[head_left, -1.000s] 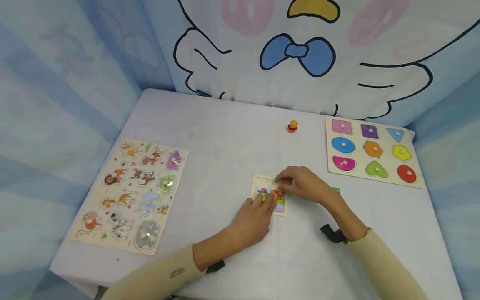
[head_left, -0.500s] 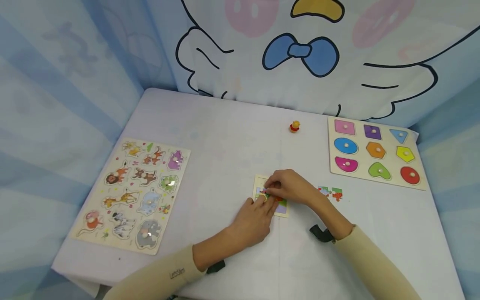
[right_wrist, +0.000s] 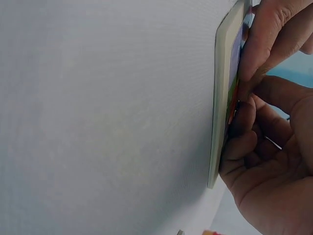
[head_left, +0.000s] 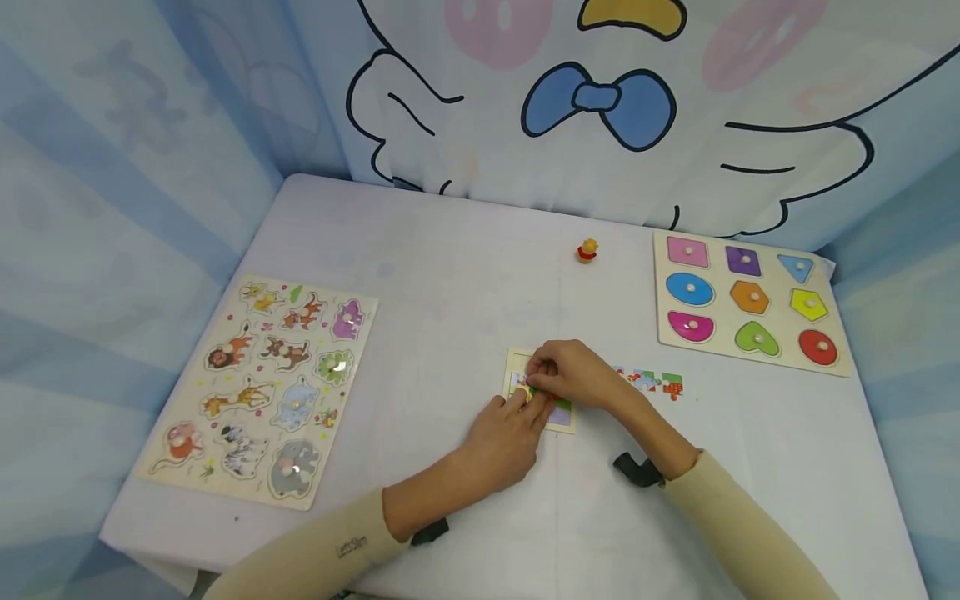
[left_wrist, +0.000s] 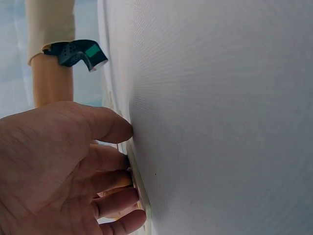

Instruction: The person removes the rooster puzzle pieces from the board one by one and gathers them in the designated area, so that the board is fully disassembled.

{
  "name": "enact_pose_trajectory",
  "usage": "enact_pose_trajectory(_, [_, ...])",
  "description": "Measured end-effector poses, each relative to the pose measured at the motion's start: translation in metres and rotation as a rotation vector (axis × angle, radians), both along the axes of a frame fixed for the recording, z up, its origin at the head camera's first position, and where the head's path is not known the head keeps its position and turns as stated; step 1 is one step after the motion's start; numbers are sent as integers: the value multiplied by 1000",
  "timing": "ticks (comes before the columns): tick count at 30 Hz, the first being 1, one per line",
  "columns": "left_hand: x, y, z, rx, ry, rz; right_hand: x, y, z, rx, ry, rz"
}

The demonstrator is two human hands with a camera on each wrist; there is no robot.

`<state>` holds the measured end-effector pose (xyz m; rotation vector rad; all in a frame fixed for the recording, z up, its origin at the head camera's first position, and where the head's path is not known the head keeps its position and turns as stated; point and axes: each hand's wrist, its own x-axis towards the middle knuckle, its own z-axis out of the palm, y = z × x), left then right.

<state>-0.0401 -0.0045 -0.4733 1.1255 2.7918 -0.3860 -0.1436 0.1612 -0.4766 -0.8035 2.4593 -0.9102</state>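
Observation:
A small jigsaw puzzle in a pale wooden tray (head_left: 517, 360) lies on the table in the head view, its middle largely covered by both hands. My left hand (head_left: 504, 440) holds it down with outstretched fingertips on the picture. Over the tray's upper part, my right hand (head_left: 573, 372) has curled fingers, thumb and forefinger pinching what looks like a jigsaw piece (head_left: 519, 379), mostly hidden. The right wrist view shows the tray's edge (right_wrist: 220, 98) with fingers of both hands meeting on its surface. Several loose jigsaw pieces (head_left: 672, 384) lie right of the tray, partly behind the right forearm.
An animal peg puzzle (head_left: 258, 392) lies at the left, and a shape peg puzzle (head_left: 752, 302) at the back right. A small red and yellow figurine (head_left: 587, 251) stands toward the back. Curtains (head_left: 420, 83) surround the table's back and sides.
My right hand has shifted left across the tray, uncovering more of the loose pieces beside it. My left hand stays pressed on the puzzle.

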Motion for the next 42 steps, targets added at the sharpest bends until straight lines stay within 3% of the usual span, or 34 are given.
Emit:
enact_pose_trajectory(29, [0, 0, -1, 30, 15, -2, 5, 2, -1, -103, 4, -52])
enact_pose_trajectory(42, [2, -1, -5, 61, 49, -7, 12, -3, 3, -61, 52, -93])
